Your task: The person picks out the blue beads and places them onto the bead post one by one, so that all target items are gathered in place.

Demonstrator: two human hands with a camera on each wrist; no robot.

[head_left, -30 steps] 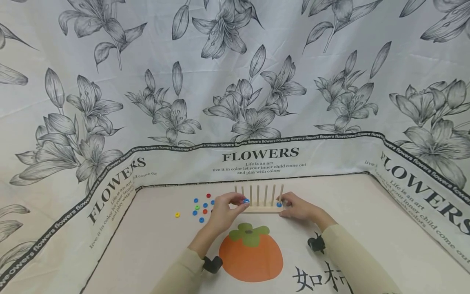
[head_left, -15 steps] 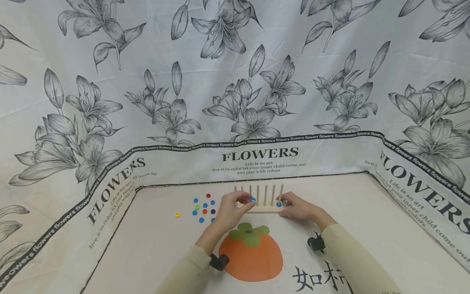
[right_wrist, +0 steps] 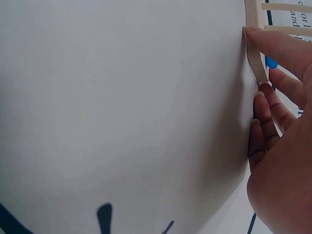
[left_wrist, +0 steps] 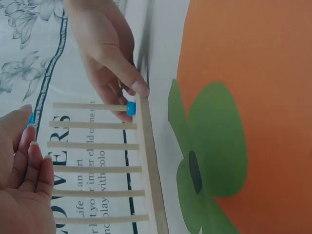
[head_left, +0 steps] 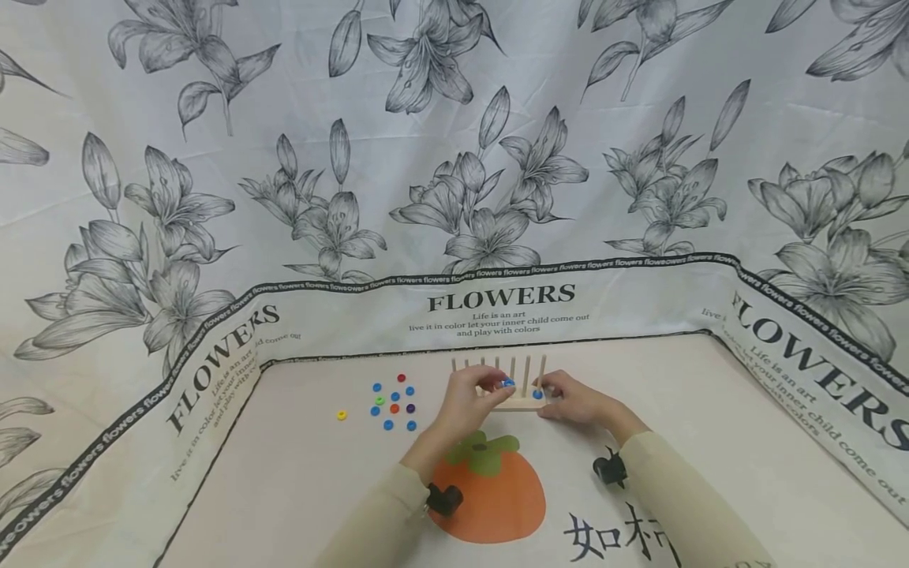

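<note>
A wooden peg rack [head_left: 521, 405] with a row of upright pegs stands on the table. My left hand [head_left: 469, 401] pinches a blue bead [head_left: 508, 383] between thumb and fingertips, in front of the pegs and toward their right side. In the left wrist view that bead [left_wrist: 31, 119] is mostly hidden by the fingers, near the peg tops. Another blue bead [left_wrist: 130, 108] sits at the foot of the end peg. My right hand [head_left: 578, 402] grips the right end of the rack's base; in the right wrist view its thumb [right_wrist: 280, 46] lies along the wood.
Several loose beads lie left of the rack, mostly blue, with a green bead [head_left: 379, 401], a purple bead [head_left: 410, 409] and a yellow bead [head_left: 342, 415] among them. A printed persimmon [head_left: 490, 505] marks the tabletop in front. Flowered cloth [head_left: 497, 197] hangs behind the table.
My left hand has moved right along the rack with the blue bead, from the left pegs toward the right ones, uncovering the purple bead and a blue one. The right hand keeps its place.
</note>
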